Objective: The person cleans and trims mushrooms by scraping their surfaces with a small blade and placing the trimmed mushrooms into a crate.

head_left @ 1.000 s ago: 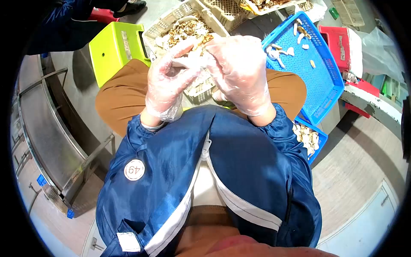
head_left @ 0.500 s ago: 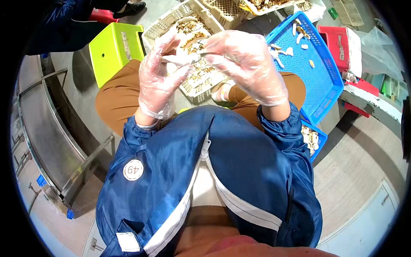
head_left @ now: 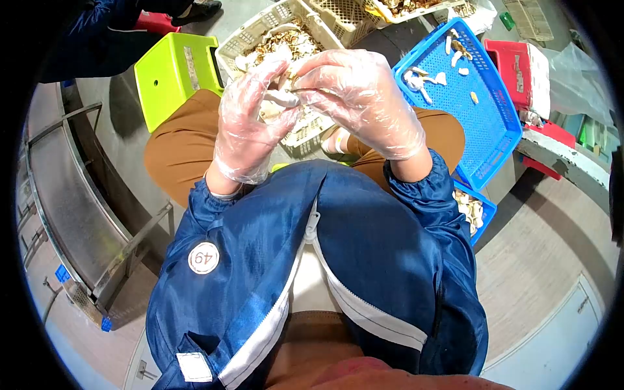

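Note:
A pale, stalk-shaped piece that looks like a mushroom (head_left: 282,98) is pinched between the thumb and fingers of my left hand (head_left: 247,127), which wears a clear plastic glove. My right hand (head_left: 364,97), gloved the same way, meets the piece from the other side with thumb and fingertips pressed together. What lies in that right pinch is hidden by the fingers. Both hands are raised over a cream basket (head_left: 239,40) that holds brown and white mushroom bits (head_left: 296,44).
To the right, a blue perforated tray (head_left: 484,127) bears several white mushroom pieces (head_left: 426,81). A smaller blue bin (head_left: 486,211) holds more slices. A lime stool (head_left: 156,84) and a metal frame (head_left: 78,175) stand left, a red stool (head_left: 507,71) right. Another person's dark sleeve (head_left: 91,39) shows top left.
My hands have drawn closer together, the right one moving left and slightly down. The pale piece has tilted and is now more covered by my fingers.

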